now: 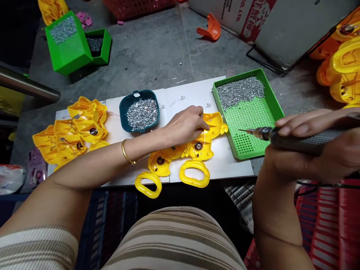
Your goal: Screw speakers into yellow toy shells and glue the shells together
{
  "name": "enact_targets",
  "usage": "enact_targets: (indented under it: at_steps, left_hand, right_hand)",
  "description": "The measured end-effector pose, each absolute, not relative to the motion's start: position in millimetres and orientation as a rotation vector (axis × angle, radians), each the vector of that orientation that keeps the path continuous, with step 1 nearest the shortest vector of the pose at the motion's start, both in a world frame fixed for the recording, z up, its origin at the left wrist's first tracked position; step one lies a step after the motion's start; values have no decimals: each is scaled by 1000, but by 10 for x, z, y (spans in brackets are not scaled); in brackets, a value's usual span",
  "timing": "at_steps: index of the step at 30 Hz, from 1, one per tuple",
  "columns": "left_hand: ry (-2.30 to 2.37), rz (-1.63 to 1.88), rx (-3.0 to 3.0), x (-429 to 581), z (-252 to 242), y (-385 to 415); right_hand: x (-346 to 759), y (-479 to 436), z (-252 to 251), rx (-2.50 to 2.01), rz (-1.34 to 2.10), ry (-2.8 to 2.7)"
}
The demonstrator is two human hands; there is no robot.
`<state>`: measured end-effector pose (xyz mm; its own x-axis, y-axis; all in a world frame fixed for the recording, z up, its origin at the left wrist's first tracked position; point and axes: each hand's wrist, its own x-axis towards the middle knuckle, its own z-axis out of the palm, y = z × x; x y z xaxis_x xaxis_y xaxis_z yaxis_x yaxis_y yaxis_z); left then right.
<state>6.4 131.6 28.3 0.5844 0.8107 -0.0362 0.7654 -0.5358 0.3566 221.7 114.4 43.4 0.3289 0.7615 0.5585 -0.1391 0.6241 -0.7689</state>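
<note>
My left hand (188, 125) reaches over a yellow plastic toy shell (214, 127) lying open side up. Its fingers are curled and pressed together down at the shell; whatever is between them is hidden. A round speaker (198, 146) and thin wires sit inside this shell. Under my left wrist, a second yellow shell (160, 163) lies beside it. My right hand (334, 155) is wrapped round a grey electric screwdriver (300, 141), whose bit points left above the green perforated tray (244, 137). Small silvery screws (240, 92) fill the tray's far end.
A dark teal bin (123, 118) of small metal parts stands left of centre. Several wired yellow shells (71, 133) are piled farther left. Two yellow ring handles (194, 173) lie at the front edge. Green boxes (69, 43), an orange piece (210, 28) and a carton (270, 30) are behind.
</note>
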Motion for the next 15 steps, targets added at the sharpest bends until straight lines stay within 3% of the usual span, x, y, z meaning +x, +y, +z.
enact_targets:
  at_steps: [3,15]
  left_hand:
    - [1245,252,2473,77,267,1300]
    - [1230,289,1779,68,290,1296]
  right_hand:
    - [2144,1122,386,-620,509,-1169]
    - [2132,1045,347,-752,569,-1168]
